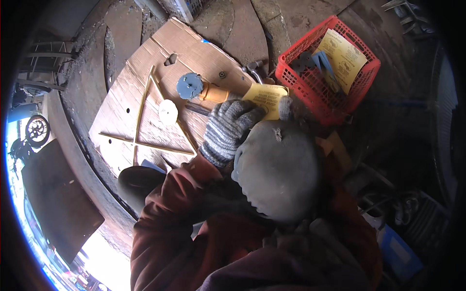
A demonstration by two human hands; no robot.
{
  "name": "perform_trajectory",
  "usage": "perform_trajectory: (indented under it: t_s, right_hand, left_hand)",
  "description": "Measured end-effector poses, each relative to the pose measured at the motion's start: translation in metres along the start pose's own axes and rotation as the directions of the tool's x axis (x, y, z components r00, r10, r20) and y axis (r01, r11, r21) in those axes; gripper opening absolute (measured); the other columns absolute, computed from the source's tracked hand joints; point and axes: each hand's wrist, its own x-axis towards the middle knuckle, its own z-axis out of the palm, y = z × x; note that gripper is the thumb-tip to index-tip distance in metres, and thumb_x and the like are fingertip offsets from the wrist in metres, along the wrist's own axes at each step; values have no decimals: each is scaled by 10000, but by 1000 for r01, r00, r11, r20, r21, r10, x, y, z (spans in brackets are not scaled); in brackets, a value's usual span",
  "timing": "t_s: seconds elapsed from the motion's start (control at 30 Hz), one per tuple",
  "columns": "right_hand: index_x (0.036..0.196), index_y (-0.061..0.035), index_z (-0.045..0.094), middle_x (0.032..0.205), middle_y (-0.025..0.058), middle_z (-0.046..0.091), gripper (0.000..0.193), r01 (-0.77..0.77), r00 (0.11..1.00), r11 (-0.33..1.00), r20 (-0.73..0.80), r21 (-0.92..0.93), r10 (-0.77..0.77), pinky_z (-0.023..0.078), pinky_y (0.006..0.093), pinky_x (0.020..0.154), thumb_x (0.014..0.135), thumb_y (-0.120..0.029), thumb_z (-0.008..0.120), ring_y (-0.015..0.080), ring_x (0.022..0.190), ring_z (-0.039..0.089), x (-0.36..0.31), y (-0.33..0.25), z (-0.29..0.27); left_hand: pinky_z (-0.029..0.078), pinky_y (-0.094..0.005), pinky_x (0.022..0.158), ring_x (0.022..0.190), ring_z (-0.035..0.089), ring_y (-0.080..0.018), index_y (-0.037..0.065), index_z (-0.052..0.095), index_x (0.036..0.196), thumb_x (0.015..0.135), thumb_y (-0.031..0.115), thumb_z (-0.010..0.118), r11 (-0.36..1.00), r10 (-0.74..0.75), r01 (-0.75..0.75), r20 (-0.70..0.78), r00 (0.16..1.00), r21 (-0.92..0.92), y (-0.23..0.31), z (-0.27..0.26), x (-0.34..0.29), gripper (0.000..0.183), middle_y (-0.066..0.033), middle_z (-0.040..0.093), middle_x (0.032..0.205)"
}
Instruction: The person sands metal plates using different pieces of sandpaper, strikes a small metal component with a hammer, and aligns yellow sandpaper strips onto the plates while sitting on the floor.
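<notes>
While the left hand (227,130) in a knit glove has its fingers (242,114) curled on the grey dome (277,169), the dome could slip and roll onto the red basket (327,99) beyond them; right-hand fingers mostly hidden, grip unclear.

A red plastic basket (335,104) holding a yellow printed sheet (345,52) and blue clips (324,63) sits on the grimy floor (87,87), beside flattened cardboard (145,63) carrying thin brass-coloured rods (141,104), a white disc (168,112) and a hammer (253,69). A motorcycle wheel (37,130) shows far left.
</notes>
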Motion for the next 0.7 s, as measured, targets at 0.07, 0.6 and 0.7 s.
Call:
perform_trajectory:
  t_s: [0.07,0.6,0.7]
  right_hand:
    - [1296,31,517,1176,146,618,412,21,1000,994,-2,-108,-21,518,331,907,966,-207,578,229,1058,623,-4,1,1]
    - [1222,58,586,1192,172,654,343,612,754,331,403,-718,-519,507,349,942,881,27,608,248,1113,635,37,-19,73]
    - [1226,64,582,1178,180,656,349,626,767,480,375,-614,-520,508,355,936,885,-1,620,247,1081,644,21,-42,53]
  left_hand:
    - [515,-445,804,918,640,-345,71,692,1044,704,121,703,994,-102,101,-22,995,-37,8,-4,-4,344,-145,667,980]
    - [524,-251,735,799,671,-121,-23,705,1020,882,26,660,434,-839,427,-183,513,-794,33,-99,30,154,-77,729,887]
    - [551,-294,821,888,697,-185,-48,679,1084,903,2,629,378,-785,303,-129,606,-875,38,-96,49,194,-121,726,962]
